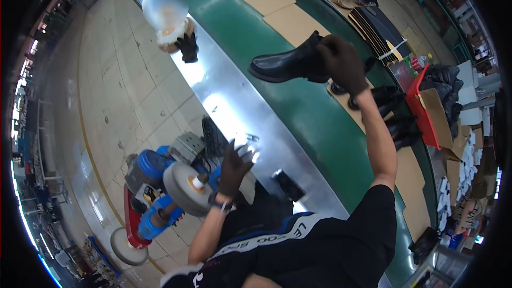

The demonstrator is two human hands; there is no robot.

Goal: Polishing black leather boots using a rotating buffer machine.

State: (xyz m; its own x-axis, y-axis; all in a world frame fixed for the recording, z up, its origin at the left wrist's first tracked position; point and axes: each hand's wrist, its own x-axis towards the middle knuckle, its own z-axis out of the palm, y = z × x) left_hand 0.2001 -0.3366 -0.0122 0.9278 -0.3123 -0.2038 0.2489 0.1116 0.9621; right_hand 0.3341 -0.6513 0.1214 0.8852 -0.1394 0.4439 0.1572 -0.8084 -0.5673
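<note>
My right hand [344, 61], in a dark glove, grips a black ankle boot [282, 64] by its heel end and holds it just above the green conveyor belt [298, 122], toe pointing left. My left hand [234, 165], also gloved, is open with fingers spread and holds nothing. It hovers just right of a grey buffing wheel [181, 189] on a blue motor [152, 162].
A shiny metal edge [229, 101] runs along the belt's near side. Cardboard sheets [298, 24] lie on the belt. More black boots [397, 122] and a red bin [421, 106] sit on its far side. A second wheel [128, 245] is lower left. A dark glove [186, 48] hangs by a pale lamp-like object.
</note>
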